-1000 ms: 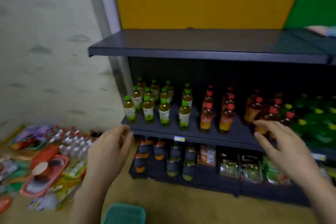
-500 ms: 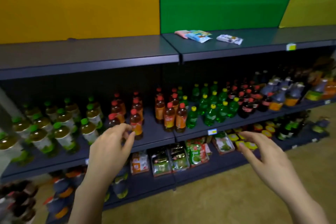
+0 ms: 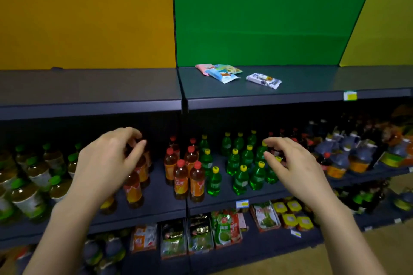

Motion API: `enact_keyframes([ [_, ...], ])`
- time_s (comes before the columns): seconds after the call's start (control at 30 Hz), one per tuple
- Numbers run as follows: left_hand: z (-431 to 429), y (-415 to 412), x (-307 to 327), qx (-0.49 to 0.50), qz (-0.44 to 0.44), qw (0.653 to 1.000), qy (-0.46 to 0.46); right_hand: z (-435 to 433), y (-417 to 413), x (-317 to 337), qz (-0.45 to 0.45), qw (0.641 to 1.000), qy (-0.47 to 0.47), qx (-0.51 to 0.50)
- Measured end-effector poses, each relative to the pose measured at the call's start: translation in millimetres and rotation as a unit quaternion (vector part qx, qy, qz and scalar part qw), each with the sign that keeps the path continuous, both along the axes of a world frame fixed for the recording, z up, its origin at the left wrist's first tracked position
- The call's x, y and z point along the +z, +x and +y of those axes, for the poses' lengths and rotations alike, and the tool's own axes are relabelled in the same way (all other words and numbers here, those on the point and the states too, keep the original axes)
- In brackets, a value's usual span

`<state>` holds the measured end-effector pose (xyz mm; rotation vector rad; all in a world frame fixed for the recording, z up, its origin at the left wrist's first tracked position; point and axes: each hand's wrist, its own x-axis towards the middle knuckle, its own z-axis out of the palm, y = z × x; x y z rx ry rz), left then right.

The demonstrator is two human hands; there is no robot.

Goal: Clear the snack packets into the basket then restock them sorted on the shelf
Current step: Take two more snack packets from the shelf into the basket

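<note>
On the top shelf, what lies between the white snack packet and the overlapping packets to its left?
Only bare shelf top; the white snack packet and the overlapping packets lie apart, as the head view shows.

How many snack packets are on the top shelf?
4. Three overlap in a pile: pink packet, green packet, blue packet on top. The white packet lies apart to their right. Others could hide underneath.

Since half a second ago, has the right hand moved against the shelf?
Yes, upward. Fingertips of the right hand were level with the blue price tag; now they sit above it, before the green bottles.
</note>
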<state>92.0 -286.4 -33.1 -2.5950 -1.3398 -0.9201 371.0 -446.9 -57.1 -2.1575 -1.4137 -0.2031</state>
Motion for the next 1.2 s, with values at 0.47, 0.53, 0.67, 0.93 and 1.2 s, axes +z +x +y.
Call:
enact_keyframes([
  [0.47, 136.1, 186.4, 35.8, -0.029, -0.094, 0.995, 0.012, 173.5, 172.1, 69.4, -0.003, 1.0, 0.006, -0.03],
  [0.53, 157.2, 215.5, 43.9, -0.021, -0.085, 0.996, 0.006, 197.2, 198.0, 75.7, 0.01, 0.999, 0.02, -0.032],
  [0.67, 192.6, 270.6, 52.9, 0.033, -0.027, 0.999, -0.027, 234.7, 245.5, 76.5, 0.02, 0.997, -0.052, -0.048],
  [0.93, 221.6, 359.1, 48.5, 0.112, 0.024, 0.975, -0.192, 264.1, 285.3, 66.3, 0.044, 0.985, -0.157, -0.06],
  [1.2, 232.7, 389.2, 47.2, 0.159, -0.046, 0.941, -0.297, 272.2, 293.0, 69.2, 0.114, 0.977, -0.173, -0.043],
])
